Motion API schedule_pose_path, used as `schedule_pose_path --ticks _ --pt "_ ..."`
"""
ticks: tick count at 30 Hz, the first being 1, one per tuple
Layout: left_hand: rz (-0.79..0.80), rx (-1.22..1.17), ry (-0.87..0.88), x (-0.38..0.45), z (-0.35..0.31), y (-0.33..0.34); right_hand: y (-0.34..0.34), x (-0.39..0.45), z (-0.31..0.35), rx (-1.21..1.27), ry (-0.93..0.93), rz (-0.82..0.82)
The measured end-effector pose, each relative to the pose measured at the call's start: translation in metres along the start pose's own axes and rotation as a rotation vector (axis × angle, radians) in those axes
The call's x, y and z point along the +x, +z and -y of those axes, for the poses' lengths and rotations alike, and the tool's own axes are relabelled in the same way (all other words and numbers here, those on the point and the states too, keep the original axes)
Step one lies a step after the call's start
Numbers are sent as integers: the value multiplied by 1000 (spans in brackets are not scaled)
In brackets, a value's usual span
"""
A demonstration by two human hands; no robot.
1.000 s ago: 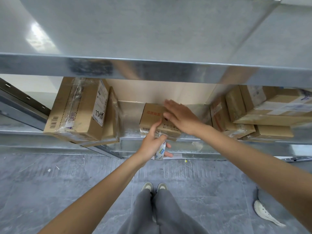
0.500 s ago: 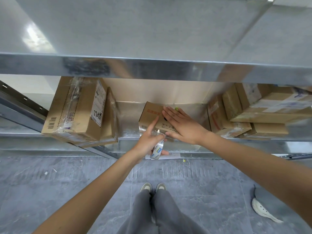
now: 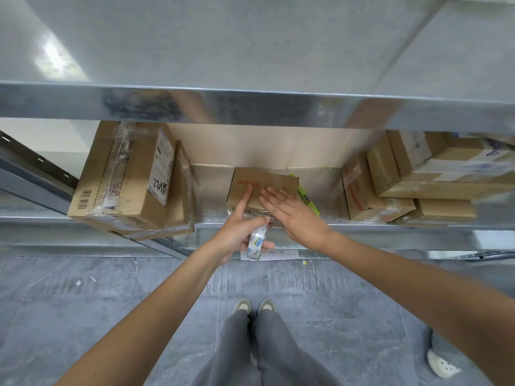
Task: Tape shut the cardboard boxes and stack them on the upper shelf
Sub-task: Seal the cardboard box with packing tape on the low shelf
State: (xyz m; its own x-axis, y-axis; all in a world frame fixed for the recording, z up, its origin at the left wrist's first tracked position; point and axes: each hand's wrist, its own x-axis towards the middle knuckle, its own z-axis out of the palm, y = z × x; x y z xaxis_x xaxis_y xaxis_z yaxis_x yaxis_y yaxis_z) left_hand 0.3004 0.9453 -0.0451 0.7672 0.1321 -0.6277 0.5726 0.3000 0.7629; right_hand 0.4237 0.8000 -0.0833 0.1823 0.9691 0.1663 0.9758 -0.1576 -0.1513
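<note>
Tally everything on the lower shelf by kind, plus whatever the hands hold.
Cardboard boxes: 7, namely 2 left, 1 middle, 4 right
Yellow-green marker: 1
Tape roll, gripped by the left hand: 1
Total: 9

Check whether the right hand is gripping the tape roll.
No, the right hand lies flat with straight fingers on the small cardboard box, while the left hand holds the tape roll.
</note>
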Motion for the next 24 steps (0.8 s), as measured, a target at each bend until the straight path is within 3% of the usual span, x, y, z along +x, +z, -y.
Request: schedule_pose_path --ticks 8,10,13,15,18,24 --pt "-14 -6 21 -1 1 2 6 -2 8 5 -23 -140" --pt "-25 4 28 -1 1 2 -4 0 -3 8 15 -21" --pt "-5 6 54 -4 6 3 -18 7 -26 -36 247 295" --pt "-20 15 88 -6 11 3 -19 11 -32 12 306 359" --pt "-122 88 197 -11 20 3 -15 11 -21 174 388 271" --pt "-452 357 449 -25 41 -4 -5 6 -4 549 754 -14"
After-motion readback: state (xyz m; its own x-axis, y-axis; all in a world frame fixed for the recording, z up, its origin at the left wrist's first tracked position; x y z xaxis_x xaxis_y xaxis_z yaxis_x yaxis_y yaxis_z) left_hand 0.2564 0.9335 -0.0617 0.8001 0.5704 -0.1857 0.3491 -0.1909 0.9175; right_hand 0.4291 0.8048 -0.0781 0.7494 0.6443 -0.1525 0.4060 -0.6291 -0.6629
